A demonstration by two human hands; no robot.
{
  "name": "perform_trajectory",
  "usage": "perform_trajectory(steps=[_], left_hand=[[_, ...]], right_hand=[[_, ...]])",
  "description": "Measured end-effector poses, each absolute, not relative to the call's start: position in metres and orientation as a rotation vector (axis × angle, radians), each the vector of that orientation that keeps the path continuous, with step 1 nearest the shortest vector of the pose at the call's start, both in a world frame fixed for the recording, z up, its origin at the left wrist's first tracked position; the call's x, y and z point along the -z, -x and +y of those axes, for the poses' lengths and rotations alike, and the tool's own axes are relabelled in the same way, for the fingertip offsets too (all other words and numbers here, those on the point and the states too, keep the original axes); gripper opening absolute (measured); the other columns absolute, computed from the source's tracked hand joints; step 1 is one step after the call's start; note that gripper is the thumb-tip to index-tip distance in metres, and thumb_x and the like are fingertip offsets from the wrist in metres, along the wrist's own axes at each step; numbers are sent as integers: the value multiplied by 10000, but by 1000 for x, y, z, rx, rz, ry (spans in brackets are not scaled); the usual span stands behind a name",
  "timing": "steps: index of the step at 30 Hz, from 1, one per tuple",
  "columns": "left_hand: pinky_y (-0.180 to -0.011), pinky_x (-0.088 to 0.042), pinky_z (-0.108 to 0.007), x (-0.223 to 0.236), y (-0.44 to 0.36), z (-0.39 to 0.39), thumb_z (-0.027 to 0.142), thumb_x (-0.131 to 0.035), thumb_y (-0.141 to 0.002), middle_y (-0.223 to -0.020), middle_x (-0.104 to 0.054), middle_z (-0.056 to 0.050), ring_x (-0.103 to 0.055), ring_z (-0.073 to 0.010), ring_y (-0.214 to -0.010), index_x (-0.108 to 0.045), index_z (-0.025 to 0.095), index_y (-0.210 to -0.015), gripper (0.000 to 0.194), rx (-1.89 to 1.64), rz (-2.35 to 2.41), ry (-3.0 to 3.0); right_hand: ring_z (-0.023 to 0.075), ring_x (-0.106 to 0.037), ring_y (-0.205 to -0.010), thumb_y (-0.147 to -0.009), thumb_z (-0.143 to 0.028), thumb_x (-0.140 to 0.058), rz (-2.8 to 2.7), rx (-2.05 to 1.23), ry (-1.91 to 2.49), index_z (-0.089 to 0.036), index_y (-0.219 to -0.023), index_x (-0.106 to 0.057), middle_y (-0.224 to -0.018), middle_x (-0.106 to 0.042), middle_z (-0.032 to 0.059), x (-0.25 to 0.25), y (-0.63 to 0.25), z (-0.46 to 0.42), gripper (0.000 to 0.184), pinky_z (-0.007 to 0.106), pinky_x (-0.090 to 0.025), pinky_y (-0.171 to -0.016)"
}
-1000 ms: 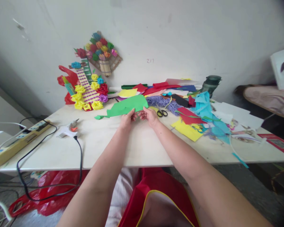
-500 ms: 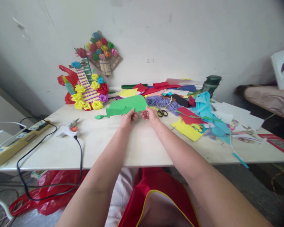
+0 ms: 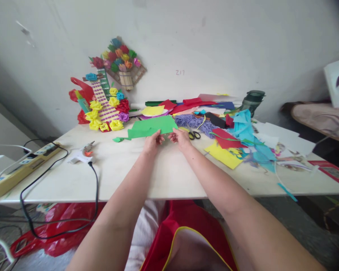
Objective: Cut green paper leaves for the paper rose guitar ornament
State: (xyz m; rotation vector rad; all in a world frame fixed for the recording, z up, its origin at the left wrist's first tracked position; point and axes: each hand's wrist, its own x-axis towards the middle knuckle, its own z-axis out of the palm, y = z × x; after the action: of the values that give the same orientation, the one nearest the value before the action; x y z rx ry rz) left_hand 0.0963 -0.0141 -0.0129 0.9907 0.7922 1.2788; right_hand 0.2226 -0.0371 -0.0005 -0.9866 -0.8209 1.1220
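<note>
A green paper sheet (image 3: 151,126) lies near the middle of the white table (image 3: 124,177), its near edge pinched by both hands. My left hand (image 3: 151,142) grips the edge with fingers closed. My right hand (image 3: 179,138) pinches the same edge a little to the right. Black-handled scissors (image 3: 194,134) lie just right of my right hand, touching nothing of it. A small green scrap (image 3: 118,139) sits at the sheet's left tip.
Coloured paper scraps (image 3: 228,145) and purple yarn (image 3: 193,122) cover the back right. Paper-flower crafts (image 3: 106,107) lean on the wall at the back left. A glue gun (image 3: 80,155) with a black cord and a power strip (image 3: 22,169) lie on the left. A dark jar (image 3: 251,101) stands behind.
The green sheet has been pulled flatter and narrower between my hands; its upper edge dropped lower. Both hands stayed in nearly the same place.
</note>
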Motion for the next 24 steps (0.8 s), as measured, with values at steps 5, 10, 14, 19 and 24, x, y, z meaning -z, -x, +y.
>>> perform_trajectory(steps=[5,10,14,19,24], left_hand=[[-408,-309,-219,13,-97,-11,373,-462,-829,-468,-554,-44,-443,-81,-385,-614,103,-599,385,-1261,787,-955],[-401,-304,-219,16,-98,-10,436,-512,-800,-453,-539,-29,-434,-79,-379,-622,110,-611,393,-1215,786,-1030],[-398,-304,-224,19,-101,-9,505,-543,-761,-450,-534,-26,-437,-84,-375,-600,121,-587,426,-1203,828,-1063],[-397,-302,-234,16,-102,-12,525,-511,-769,-432,-518,-28,-426,-93,-360,-573,132,-569,445,-1225,857,-1036],[-390,-303,-233,11,-99,-13,505,-451,-794,-406,-493,-20,-398,-96,-343,-490,164,-519,440,-1402,888,-889]], right_hand=[[63,-464,-316,-825,-246,-514,-806,-1095,969,-133,-563,-544,-418,-579,6,2,-222,-36,287,160,-330,-316],[64,-467,-322,-739,-373,-610,-951,-1188,963,-131,-535,-565,-432,-584,12,5,-218,-39,320,168,-320,-322],[65,-452,-307,-701,-327,-613,-992,-1185,976,-133,-474,-553,-405,-567,9,5,-214,-41,304,180,-327,-341],[69,-443,-299,-697,-243,-523,-977,-1145,960,-146,-428,-534,-384,-556,10,4,-215,-40,286,187,-330,-350],[72,-449,-317,-685,-271,-527,-973,-1132,911,-146,-430,-555,-403,-574,20,5,-215,-40,285,195,-340,-369]])
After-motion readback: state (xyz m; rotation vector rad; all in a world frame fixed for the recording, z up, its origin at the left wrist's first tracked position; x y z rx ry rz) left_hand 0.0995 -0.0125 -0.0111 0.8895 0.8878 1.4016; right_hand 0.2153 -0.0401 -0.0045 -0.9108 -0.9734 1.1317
